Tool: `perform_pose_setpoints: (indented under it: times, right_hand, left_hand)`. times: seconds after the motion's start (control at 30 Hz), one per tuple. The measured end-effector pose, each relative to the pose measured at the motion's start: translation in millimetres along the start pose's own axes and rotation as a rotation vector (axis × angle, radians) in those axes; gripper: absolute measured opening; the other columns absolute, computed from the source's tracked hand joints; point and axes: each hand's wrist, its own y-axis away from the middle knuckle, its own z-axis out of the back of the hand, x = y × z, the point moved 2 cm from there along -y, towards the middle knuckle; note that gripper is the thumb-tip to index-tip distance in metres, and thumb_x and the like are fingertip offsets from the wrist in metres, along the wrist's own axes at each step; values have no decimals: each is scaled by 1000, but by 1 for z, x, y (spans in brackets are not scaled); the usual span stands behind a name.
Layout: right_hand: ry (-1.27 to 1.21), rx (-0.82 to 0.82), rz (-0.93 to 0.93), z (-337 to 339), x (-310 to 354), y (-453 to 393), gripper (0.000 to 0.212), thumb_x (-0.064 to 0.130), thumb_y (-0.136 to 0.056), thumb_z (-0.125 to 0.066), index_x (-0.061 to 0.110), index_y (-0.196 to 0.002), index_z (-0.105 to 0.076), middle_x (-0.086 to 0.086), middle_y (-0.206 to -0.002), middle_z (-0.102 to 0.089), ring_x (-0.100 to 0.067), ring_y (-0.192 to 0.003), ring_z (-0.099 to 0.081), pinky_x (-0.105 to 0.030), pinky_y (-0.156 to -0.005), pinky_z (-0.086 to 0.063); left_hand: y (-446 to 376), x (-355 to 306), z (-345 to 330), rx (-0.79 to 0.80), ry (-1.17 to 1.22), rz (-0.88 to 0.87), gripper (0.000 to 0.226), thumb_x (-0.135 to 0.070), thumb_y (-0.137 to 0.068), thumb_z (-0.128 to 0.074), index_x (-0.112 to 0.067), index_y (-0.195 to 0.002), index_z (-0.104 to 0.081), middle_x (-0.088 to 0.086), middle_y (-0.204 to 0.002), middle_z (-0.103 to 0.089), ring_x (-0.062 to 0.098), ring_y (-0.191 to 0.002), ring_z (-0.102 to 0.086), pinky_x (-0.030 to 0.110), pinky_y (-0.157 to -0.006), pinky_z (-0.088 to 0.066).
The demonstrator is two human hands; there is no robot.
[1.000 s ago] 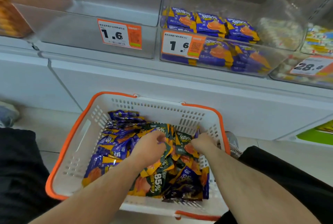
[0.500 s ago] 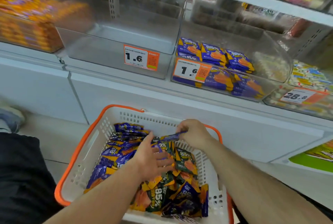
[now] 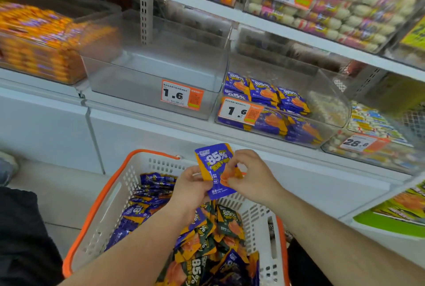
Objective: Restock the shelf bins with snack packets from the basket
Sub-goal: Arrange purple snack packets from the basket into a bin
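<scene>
Can't read the small print on the purple-and-orange foil snack packet [image 3: 215,166], with its lower right side hidden behind the right hand [image 3: 248,176] and its left edge behind the left hand [image 3: 192,188]. Smeared into a blur over on the left: the stacked orange packs in the clear bin [image 3: 39,42]. Cut off at the bottom edge: the white plastic basket with the orange rim [image 3: 108,196], its near wall out of view behind the forearms, plus tiny unreadable text on the orange-and-white price tag [image 3: 181,95].
</scene>
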Motion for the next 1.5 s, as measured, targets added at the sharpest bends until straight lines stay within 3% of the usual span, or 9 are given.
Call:
perform_pose_setpoints:
  times: [0.13, 0.37, 0.47, 0.6, 0.7, 0.77, 0.87, 1.23, 1.5]
  right_hand:
    - [-47, -191, -68, 10, 15, -3, 61, 38, -73, -81, 27, -126, -53, 9, -123, -41, -4, -110, -44, -13, -89, -36]
    - [-186, -470, -69, 53, 32, -15, 64, 35, -67, -85, 33, -119, -49, 8, -118, -39, -11, -114, -46, -23, -92, -41]
    - [-102, -533, -64, 88, 36, -33, 64, 37, -67, -82, 31, -123, -52, 10, -114, -37, -15, -117, -46, -32, -100, -42]
    - [-53, -630, -77, 143, 40, -68, 61, 44, -70, -78, 32, -124, -52, 6, -116, -39, -18, -116, -49, -36, -101, -43]
    - [-17, -573, -159, 166, 32, -103, 67, 49, -73, -74, 31, -133, -50, -2, -127, -44, -24, -116, -51, -38, -102, -43]
    - [26, -494, -239, 167, 19, -126, 73, 55, -72, -72, 31, -136, -49, -6, -133, -50, -26, -117, -54, -40, -101, -46]
    - [146, -370, -325, 157, 1, -150, 74, 59, -73, -71, 25, -136, -54, -7, -138, -55, -28, -124, -53, -38, -102, -46]
    - [418, 1, -493, 126, -27, -183, 51, 59, -68, -74, 16, -92, -61, -4, -91, -63, -17, -75, -58, -27, -51, -39]
    - [452, 102, -490, 124, -27, -179, 61, 72, -74, -66, 14, -90, -61, -3, -83, -61, -16, -72, -56, -27, -52, -39]
  left_hand:
    - [16, -32, -24, 115, -250, -288, 32, 10, -87, -60, -12, -111, -61, 4, -99, -74, 19, -74, -72, 35, -66, -60]
    - [6, -79, -70, 296, -420, -614, 50, 15, -83, -57, -27, -110, -64, -6, -104, -73, 28, -90, -70, 44, -82, -58]
    - [-5, -102, -93, 377, -536, -762, 45, -11, -80, -67, -24, -122, -62, -8, -113, -70, 17, -100, -68, 47, -92, -54]
    - [-31, -136, -113, 3, -1265, -1146, 75, -61, -77, -48, -27, -143, -44, -8, -140, -53, 13, -132, -41, 48, -114, -18]
    - [-60, -135, -102, -120, -1746, -1103, 84, -57, -83, -52, -24, -154, -21, -1, -157, -29, 21, -146, -20, 63, -114, -2]
    - [-74, -126, -91, -145, -1865, -1107, 93, -41, -69, -73, -22, -151, -31, 4, -144, -44, 25, -138, -34, 70, -110, -10]
    - [-82, -121, -85, -244, -1820, -1228, 97, -30, -48, -81, -20, -139, -50, 6, -116, -59, 28, -113, -54, 66, -105, -19]
    - [-86, -114, -87, -321, -1757, -1316, 90, -33, -51, -81, -20, -136, -51, 4, -114, -61, 27, -109, -55, 59, -104, -21]
    - [-86, -113, -87, -322, -1768, -1289, 85, -34, -56, -77, -23, -136, -50, 3, -116, -59, 26, -111, -54, 58, -106, -21]
